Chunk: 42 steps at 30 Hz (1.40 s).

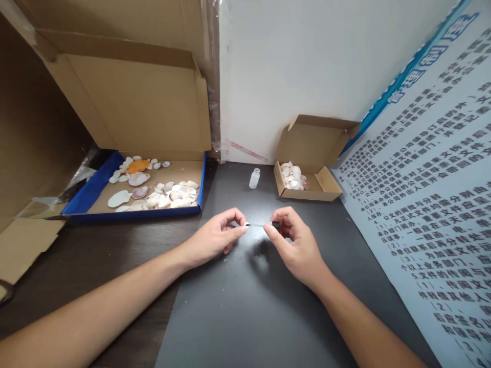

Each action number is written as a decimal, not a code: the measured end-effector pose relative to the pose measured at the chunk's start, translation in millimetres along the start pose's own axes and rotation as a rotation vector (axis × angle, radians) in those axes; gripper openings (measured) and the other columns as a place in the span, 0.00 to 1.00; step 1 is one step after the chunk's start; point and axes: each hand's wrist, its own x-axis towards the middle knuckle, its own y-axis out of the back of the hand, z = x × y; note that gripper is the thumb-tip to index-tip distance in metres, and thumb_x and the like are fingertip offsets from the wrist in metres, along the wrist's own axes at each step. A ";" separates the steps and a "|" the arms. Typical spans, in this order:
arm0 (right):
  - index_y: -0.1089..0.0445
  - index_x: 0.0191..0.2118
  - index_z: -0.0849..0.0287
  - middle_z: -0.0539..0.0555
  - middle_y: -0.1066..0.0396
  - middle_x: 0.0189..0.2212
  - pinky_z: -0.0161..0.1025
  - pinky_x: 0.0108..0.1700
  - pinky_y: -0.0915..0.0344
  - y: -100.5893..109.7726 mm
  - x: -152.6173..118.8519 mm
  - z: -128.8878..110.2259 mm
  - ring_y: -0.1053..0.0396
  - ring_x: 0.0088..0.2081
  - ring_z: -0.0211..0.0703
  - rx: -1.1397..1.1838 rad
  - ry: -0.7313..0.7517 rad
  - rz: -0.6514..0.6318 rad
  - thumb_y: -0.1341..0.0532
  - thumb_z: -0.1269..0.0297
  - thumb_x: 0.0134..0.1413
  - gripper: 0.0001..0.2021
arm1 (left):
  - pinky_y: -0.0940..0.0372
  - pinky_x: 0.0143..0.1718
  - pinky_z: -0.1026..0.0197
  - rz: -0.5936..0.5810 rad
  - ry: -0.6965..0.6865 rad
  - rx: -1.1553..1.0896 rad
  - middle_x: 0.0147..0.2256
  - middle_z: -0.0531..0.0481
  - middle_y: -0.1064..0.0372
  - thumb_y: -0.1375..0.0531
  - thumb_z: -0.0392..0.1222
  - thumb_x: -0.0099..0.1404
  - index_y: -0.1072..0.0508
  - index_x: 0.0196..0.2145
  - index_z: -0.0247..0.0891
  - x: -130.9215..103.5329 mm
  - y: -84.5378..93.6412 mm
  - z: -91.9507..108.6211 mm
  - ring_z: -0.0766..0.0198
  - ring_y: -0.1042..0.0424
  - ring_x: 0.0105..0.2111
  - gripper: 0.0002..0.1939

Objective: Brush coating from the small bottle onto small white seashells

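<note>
My left hand (217,235) is closed in a pinch around a small pale shell (246,224), mostly hidden by the fingertips. Between thumb and fingers, my right hand (295,245) grips the black cap of a small brush (276,224). Its thin stem points left, and the dark tip meets the shell. Behind both hands, a small whitish bottle (253,179) stands upright without its cap on the dark grey mat (230,312).
At the left, a blue-edged cardboard box (192,168) with its lid up holds many loose shells (174,197). A smaller open cardboard box (312,194) at the back right contains shells (292,176). A printed board (422,153) borders the right side.
</note>
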 end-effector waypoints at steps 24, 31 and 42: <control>0.38 0.38 0.55 0.42 0.43 0.21 0.33 0.21 0.47 -2.5 -2.0 -1.3 0.45 0.18 0.32 0.079 -0.083 0.020 0.38 0.58 0.57 0.09 | 0.50 0.19 0.68 0.055 -0.022 -0.038 0.27 0.60 0.45 0.38 0.53 0.62 0.38 0.36 0.39 1.1 0.2 -5.6 0.76 0.46 0.18 0.17; 0.40 0.38 0.53 0.42 0.41 0.23 0.34 0.26 0.44 -2.3 -3.3 -2.1 0.42 0.22 0.34 0.050 -0.049 0.028 0.39 0.61 0.58 0.08 | 0.51 0.19 0.68 0.042 -0.021 -0.024 0.27 0.60 0.45 0.39 0.52 0.64 0.38 0.35 0.39 0.5 0.8 -4.2 0.76 0.46 0.18 0.16; 0.40 0.38 0.53 0.43 0.43 0.25 0.34 0.27 0.44 -1.7 -3.1 -4.6 0.43 0.24 0.34 0.077 -0.014 0.014 0.40 0.64 0.59 0.06 | 0.51 0.20 0.68 0.031 -0.023 0.008 0.27 0.60 0.45 0.40 0.52 0.65 0.37 0.36 0.39 0.6 1.5 -4.0 0.76 0.46 0.19 0.15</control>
